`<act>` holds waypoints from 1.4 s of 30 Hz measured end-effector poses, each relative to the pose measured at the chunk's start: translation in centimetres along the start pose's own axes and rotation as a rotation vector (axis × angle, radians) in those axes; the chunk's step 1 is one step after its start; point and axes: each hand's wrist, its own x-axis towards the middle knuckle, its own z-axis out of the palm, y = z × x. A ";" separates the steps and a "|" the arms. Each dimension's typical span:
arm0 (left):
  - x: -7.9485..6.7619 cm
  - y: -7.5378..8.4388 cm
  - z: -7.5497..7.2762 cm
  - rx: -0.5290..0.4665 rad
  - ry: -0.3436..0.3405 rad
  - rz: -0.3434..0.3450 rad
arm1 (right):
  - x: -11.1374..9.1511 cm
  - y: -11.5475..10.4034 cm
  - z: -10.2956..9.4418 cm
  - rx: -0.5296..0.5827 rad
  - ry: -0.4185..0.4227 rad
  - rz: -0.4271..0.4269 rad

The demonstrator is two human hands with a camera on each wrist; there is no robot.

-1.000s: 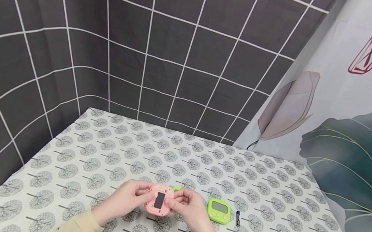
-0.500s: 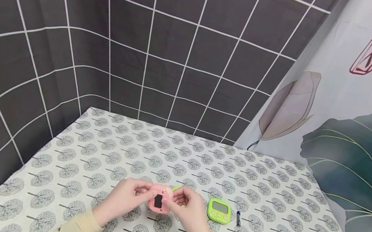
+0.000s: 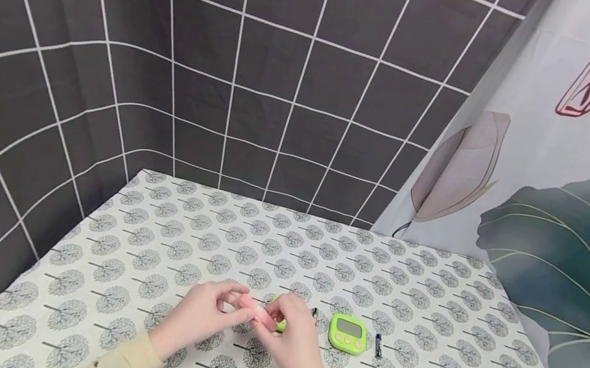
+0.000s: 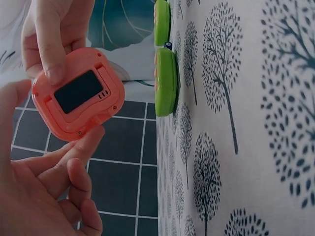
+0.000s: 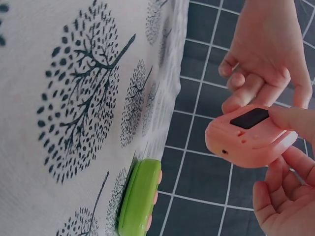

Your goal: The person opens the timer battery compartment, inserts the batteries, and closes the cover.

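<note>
Both hands hold a pink kitchen timer (image 3: 257,312) above the table, tilted nearly edge-on in the head view. Its back shows a black rectangle, slots and small screws in the left wrist view (image 4: 78,93). My right hand (image 3: 293,342) pinches it, with the thumb on the back beside the black rectangle and fingers beneath. My left hand (image 3: 204,313) holds the opposite side between thumb and index fingertip; its other fingers are curled loosely away from it. The timer's front faces away from the left wrist view.
A green timer (image 3: 348,335) with a grey screen lies right of my right hand. Another green timer (image 3: 280,325) is mostly hidden behind the hands. One battery (image 3: 378,346) lies at the right, and another (image 3: 315,314) lies between the timers. Tree-patterned cloth (image 3: 238,240) covers the table.
The pink timer has tilted from showing its back to nearly edge-on in the head view. My right hand has shifted slightly left, and a battery behind it has come into view.
</note>
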 end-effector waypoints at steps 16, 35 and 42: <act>0.0 0.2 0.6 0.066 -0.020 -0.006 | 0.1 -0.3 0.6 -0.243 0.055 -0.311; 0.2 0.0 0.3 -0.016 -0.009 0.051 | 0.2 0.7 0.6 -0.148 0.027 -0.275; 0.2 -0.3 0.1 -0.009 0.005 0.082 | 0.4 0.9 -0.1 -0.089 -0.001 -0.176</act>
